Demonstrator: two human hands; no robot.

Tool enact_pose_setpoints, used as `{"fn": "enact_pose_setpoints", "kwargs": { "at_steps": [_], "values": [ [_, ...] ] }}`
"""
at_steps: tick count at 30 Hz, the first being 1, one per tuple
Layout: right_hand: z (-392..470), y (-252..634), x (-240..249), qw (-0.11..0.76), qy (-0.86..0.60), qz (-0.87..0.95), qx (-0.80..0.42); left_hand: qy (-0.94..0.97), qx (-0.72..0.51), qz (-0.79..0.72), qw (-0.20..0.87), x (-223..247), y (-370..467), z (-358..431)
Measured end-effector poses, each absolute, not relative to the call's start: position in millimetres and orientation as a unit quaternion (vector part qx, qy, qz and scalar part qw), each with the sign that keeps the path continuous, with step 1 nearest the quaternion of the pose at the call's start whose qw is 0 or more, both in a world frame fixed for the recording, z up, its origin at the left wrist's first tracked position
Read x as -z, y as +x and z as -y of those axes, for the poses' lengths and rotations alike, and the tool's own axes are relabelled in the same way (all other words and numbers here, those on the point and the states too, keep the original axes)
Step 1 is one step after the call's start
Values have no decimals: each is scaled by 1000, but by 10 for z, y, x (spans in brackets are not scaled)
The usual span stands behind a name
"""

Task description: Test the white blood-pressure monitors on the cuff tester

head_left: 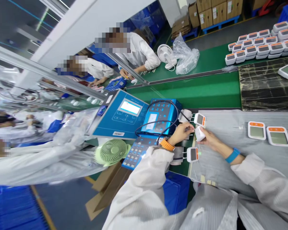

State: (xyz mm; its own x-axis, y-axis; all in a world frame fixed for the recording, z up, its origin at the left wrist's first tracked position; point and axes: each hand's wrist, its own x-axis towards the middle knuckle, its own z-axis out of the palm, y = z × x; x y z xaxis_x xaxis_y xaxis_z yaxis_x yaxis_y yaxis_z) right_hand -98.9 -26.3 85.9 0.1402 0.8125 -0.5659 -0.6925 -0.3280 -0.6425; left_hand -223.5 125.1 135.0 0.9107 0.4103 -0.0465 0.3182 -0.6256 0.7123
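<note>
My right hand [208, 139] is closed around a small white device [200, 133], whose screen side is turned away. Close against its left edge, the fingers of my left hand [183, 132] are pinched together; what lies between them is too small to make out. Just above my hands sits a white device with an orange strip and dark screen [200, 119], and a similar device [193, 154] lies below them. White leads run from both toward white cylindrical fixtures [177, 156] on the left.
Blue control boxes [127, 110] with black cables stand left of my hands, near a green fan [113, 151]. Two orange-and-white devices [256, 131] lie on the grey mat [223, 124]. Stacked devices [264, 48] fill the far right bench. Co-workers [138, 51] sit opposite.
</note>
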Motion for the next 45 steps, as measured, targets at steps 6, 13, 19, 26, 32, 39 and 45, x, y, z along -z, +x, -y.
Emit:
{"fn": "enact_pose_setpoints", "kwargs": {
  "at_steps": [6, 13, 19, 26, 32, 39, 45],
  "values": [
    [231, -954, -751, 582, -465, 36, -666, 901, -85, -200, 375, -1291, -2226, -1220],
    [222, -983, -749, 582, -483, 26, -653, 913, -93, -194, 346, -1288, -2201, -1199],
    [223, -978, -749, 583, -486, 28, -650, 926, -109, -194, 306, -1241, -2208, -1136],
    [199, -974, -761, 581, -494, 18, -647, 949, -112, -226, 188, -1241, -2233, -1049],
    [208, -962, -807, 576, -496, 14, -650, 927, -43, -190, 321, -1419, -2355, -1095],
    [209, -964, -824, 577, -494, 18, -651, 908, -64, -236, 342, -1197, -2351, -1048],
    [211, -971, -852, 573, -504, 17, -646, 894, -52, -249, 370, -1243, -2330, -1040]
  ]
}}
